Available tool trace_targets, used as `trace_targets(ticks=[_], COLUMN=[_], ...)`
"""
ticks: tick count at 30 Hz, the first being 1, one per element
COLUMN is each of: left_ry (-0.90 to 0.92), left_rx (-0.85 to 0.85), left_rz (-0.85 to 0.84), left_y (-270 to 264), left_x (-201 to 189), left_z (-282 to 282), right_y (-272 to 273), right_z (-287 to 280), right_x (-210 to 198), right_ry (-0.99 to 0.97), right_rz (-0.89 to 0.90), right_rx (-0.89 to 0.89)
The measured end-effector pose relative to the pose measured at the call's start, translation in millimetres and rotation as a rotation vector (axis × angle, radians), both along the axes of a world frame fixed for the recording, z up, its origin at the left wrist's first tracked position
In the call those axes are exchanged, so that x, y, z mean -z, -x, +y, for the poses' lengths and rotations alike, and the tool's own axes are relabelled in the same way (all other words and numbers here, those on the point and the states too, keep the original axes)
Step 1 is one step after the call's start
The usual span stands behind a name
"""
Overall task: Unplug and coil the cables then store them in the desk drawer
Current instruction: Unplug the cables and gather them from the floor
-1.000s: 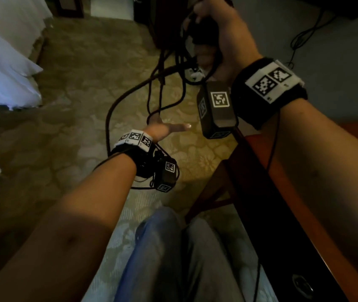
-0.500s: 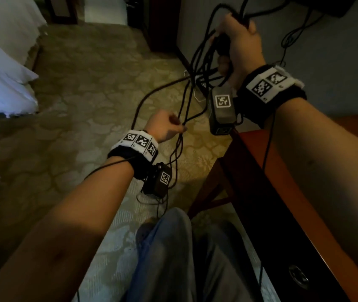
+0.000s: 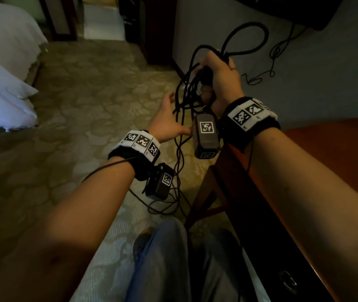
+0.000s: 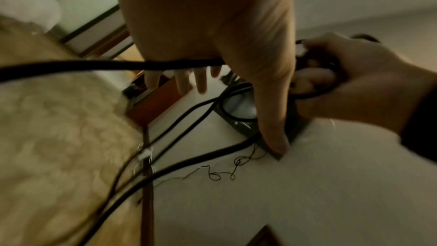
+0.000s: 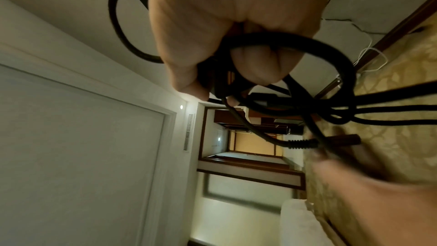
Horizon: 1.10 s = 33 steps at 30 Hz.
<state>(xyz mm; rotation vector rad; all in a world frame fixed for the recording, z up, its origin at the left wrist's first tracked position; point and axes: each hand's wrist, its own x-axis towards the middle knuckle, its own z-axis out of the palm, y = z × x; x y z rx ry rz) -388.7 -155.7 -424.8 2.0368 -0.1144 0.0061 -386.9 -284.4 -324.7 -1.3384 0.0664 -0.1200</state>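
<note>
Though hidden overhead, plug (image 5: 301, 144) beside cables (image 5: 283, 104).

To our right the wooden desk (image 3: 337, 153) blocked the way, its near front carrying the closed drawer (image 3: 287, 284). Black cables (image 3: 181, 149) dangled between our hands and pooled on the carpet (image 3: 82, 110) by the desk leg (image 3: 202, 199). Leftward the carpet lay open as far as the bed (image 3: 1, 68).

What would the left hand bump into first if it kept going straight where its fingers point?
Probably the black cables hanging from the right hand. The left hand is open, fingers close beside those strands, though depth is unclear.
</note>
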Motion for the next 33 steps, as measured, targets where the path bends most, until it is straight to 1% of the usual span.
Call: trace_targets(ticks=[1,2,3,4,6,9,10,12,13,15,16,18,20,21,23,25,27,29,31,33], left_ry=[0.107,0.232,0.335,0.384,0.340,0.344,0.302,0.202,0.194,0.236,0.280,0.414,0.619,0.708,0.847,0.935,1.064,1.162,1.188,1.184], left_rx=[0.031,0.051,0.054,0.054,0.047,0.124,0.117,0.039,-0.027,-0.125,-0.161,-0.246,-0.362,-0.391,-0.367,-0.323,-0.233,-0.047,0.137,0.280], left_rz=[0.091,0.135,0.140,0.137,0.168,0.205,0.221,0.271,0.331,0.425,0.451,0.433,0.398,0.367,0.309,0.214,0.120,0.022,-0.029,-0.043], left_y=[0.4,0.6,1.8,1.5,8.3,8.5,6.3,0.3,-0.2,-4.4,-7.0,-13.3,-21.3,-23.7,-26.5,-19.9,-9.9,10.4,34.4,55.2], left_x=[3.7,7.2,9.4,13.1,17.0,48.3,59.2,75.8,78.1,74.8,68.4,47.3,23.2,9.2,-20.1,-59.7,-101.9,-144.4,-179.5,-203.6], left_z=[-4.8,-8.9,-13.5,-18.6,-28.6,-33.7,-35.0,-33.7,-32.0,-28.9,-28.2,-31.2,-33.9,-36.1,-44.2,-58.7,-75.4,-99.7,-123.4,-145.3], right_y=[1.7,2.9,4.7,7.5,13.9,24.5,25.2,26.0,26.9,29.6,31.0,35.8,40.7,46.5,58.6,73.7,81.6,91.6,102.6,111.8], right_z=[-2.3,-4.2,-7.0,-10.8,-19.2,-33.8,-40.7,-55.7,-65.6,-88.0,-98.3,-115.9,-126.7,-131.6,-138.1,-145.9,-146.7,-146.1,-144.6,-145.2], right_x=[-4.2,-8.0,-12.0,-16.9,-28.8,-49.2,-55.2,-66.2,-70.5,-75.0,-73.0,-62.7,-43.8,-35.0,-18.1,-8.6,-5.6,-12.3,-24.0,-32.8], right_ry=[-0.015,-0.037,-0.068,-0.109,-0.222,-0.415,-0.448,-0.467,-0.472,-0.471,-0.442,-0.294,-0.130,-0.064,0.039,0.119,0.215,0.286,0.318,0.284], right_rz=[-0.006,-0.007,-0.004,-0.003,-0.006,-0.037,-0.073,-0.148,-0.172,-0.170,-0.155,-0.124,-0.100,-0.096,-0.062,-0.034,-0.007,-0.010,-0.020,-0.006], right_rx=[-0.012,-0.023,-0.033,-0.045,-0.098,-0.179,-0.188,-0.177,-0.152,-0.066,-0.010,0.114,0.215,0.245,0.239,0.154,0.008,-0.105,-0.153,-0.201])
